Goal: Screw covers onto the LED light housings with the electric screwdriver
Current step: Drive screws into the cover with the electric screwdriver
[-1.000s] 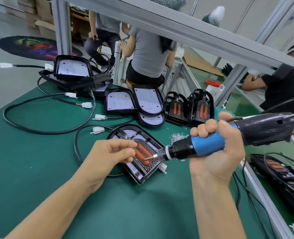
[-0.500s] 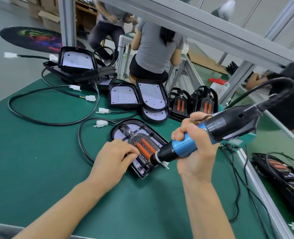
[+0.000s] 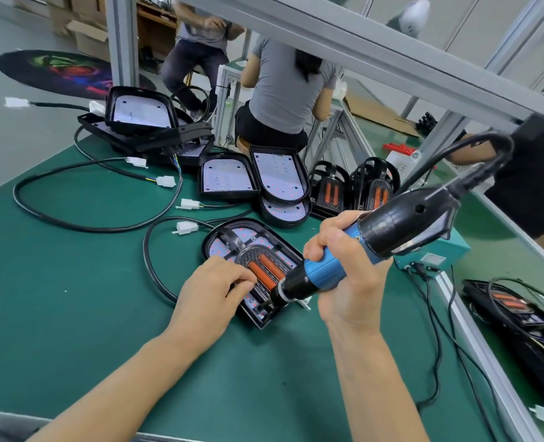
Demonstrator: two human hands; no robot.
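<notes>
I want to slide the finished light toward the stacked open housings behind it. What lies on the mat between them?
In the head view, bare green mat except a black cable with a white connector crossing between the housing and the stack.

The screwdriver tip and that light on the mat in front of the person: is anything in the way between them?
Nothing visible blocks it. The right hand grips the electric screwdriver, whose tip already sits at the near end of the LED housing. The left hand rests on the cover just beside the tip, not across its path.
</notes>
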